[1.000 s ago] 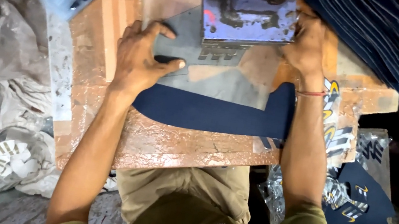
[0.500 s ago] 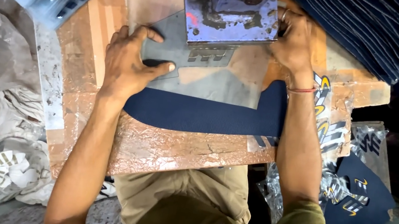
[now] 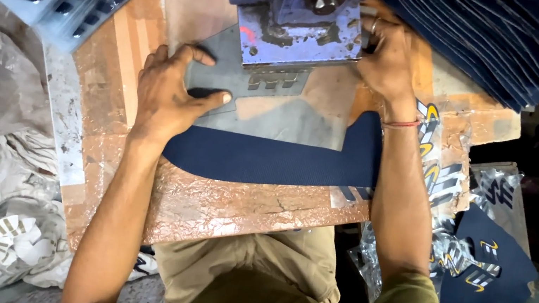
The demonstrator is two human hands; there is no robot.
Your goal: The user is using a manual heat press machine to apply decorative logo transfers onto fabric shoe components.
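Navy blue strap piece (image 3: 268, 160), worn blue press (image 3: 297, 13).

My worn wooden bench (image 3: 225, 209) carries a navy sheet (image 3: 268, 162). A grey metal plate (image 3: 275, 113) lies beyond it, farther off.

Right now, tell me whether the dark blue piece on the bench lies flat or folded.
Flat. The dark blue piece lies spread on the bench, with no fold visible; the left hand presses the grey sheet over its upper edge.

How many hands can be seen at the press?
2. The left hand lies flat on the grey plate; the right hand is beside the blue press head.
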